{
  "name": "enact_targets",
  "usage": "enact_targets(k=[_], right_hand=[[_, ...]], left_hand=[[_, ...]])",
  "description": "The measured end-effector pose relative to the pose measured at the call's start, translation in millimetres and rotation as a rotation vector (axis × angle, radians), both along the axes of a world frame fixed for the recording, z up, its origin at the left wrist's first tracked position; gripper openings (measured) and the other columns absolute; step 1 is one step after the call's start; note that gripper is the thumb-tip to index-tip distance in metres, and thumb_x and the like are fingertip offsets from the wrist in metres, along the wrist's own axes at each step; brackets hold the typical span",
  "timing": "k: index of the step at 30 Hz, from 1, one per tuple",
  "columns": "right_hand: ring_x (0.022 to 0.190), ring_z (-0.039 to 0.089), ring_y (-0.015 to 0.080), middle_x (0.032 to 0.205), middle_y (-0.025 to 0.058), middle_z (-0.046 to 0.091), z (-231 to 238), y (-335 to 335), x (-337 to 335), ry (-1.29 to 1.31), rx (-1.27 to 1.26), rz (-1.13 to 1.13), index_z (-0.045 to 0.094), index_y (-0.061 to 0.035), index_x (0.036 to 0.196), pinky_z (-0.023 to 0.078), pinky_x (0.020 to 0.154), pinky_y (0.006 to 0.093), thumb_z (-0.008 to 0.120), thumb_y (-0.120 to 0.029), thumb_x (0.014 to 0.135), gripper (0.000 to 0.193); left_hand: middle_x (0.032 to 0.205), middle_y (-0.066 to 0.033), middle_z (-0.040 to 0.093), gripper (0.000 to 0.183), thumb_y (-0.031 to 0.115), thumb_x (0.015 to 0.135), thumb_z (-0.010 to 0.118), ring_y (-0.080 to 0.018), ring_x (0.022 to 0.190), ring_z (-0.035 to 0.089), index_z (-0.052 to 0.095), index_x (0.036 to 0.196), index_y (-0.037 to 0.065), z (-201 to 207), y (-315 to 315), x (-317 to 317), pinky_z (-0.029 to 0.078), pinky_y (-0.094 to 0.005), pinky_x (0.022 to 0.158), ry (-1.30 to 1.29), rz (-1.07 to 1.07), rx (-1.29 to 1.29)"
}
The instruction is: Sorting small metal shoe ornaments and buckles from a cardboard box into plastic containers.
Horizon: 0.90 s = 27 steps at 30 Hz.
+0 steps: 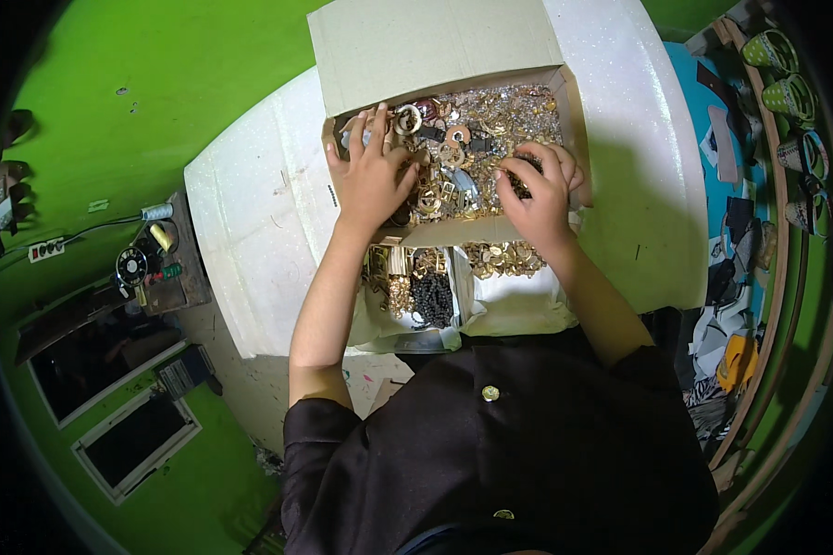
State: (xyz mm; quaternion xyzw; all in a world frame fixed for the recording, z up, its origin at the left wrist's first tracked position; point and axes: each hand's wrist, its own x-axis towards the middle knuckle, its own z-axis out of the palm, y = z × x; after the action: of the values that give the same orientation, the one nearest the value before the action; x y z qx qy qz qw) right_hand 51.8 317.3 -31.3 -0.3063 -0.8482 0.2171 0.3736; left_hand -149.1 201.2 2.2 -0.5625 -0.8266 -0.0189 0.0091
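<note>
An open cardboard box [463, 230] in front of me is full of small gold and clear trinkets, beads and jewellery-like pieces [500, 116]. My left hand [372, 176] lies over the box's left side, fingers spread and stretched out. Close by its fingertips sits a pale gold-rimmed ring [407, 119]. On the right side my right hand [541, 196] is curled, its fingers bent around a clump of dark gold pieces [526, 176]; the palm hides part of it. Between the hands lie a tan ring [457, 136], gold buckle-like pieces and dark bits.
The box's lid [435, 51] stands raised at the far side. Nearer me, a white-lined container [518, 314] holds gold pieces and black beads [432, 301]. A white cloth [259, 203] covers the table. Left are a power strip [46, 250] and thread spools [157, 212]; fabric piles [736, 314] lie right.
</note>
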Motion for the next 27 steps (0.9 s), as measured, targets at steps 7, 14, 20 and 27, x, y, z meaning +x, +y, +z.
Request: enact_targets(k=[7,14,20,27], right_hand=[[0.103,0.045,0.0204,0.103,-0.0017,0.058,-3,-1,1,0.050,0.037,-0.025,0.069,-0.0178,0.084,0.025,0.083,0.0382,0.073,-0.019,0.071,0.014],[0.104,0.046,0.0231,0.105,0.0025,0.057,8,-1,-3,-0.036,0.002,0.022,0.069,-0.0142,0.084,0.025,0.086,0.0375,0.072,-0.018,0.073,0.013],[0.114,0.042,0.0259,0.113,0.0033,0.055,18,8,-12,-0.221,-0.059,0.081,0.070,-0.0161,0.085,0.021,0.092,0.0487,0.070,-0.019,0.075,0.011],[0.122,0.037,0.0292,0.121,0.0050,0.052,26,22,-37,-0.441,-0.142,0.382,0.071,-0.0154,0.078,0.016,0.098,0.0651,0.066,-0.016,0.076,0.005]], left_hand=[[0.145,-0.0142,0.028,0.028,0.034,0.072,0.071,-0.0321,0.136,0.021,0.071,0.098,0.024,-20,19,20,0.012,-0.0677,0.100,-0.061,0.006,-0.159],[0.143,-0.0150,0.030,0.018,0.024,0.071,0.070,-0.0342,0.135,0.023,0.071,0.086,0.014,-15,5,3,0.016,-0.0674,0.100,-0.060,-0.067,-0.149],[0.144,-0.0082,0.029,0.014,0.023,0.065,0.073,-0.0292,0.136,0.020,0.071,0.077,0.017,1,-10,-9,0.017,-0.0694,0.098,-0.005,0.055,-0.146],[0.143,-0.0115,0.033,0.023,0.032,0.068,0.073,-0.0316,0.136,0.023,0.071,0.087,0.019,6,2,12,0.011,-0.0692,0.101,-0.161,0.051,-0.106]])
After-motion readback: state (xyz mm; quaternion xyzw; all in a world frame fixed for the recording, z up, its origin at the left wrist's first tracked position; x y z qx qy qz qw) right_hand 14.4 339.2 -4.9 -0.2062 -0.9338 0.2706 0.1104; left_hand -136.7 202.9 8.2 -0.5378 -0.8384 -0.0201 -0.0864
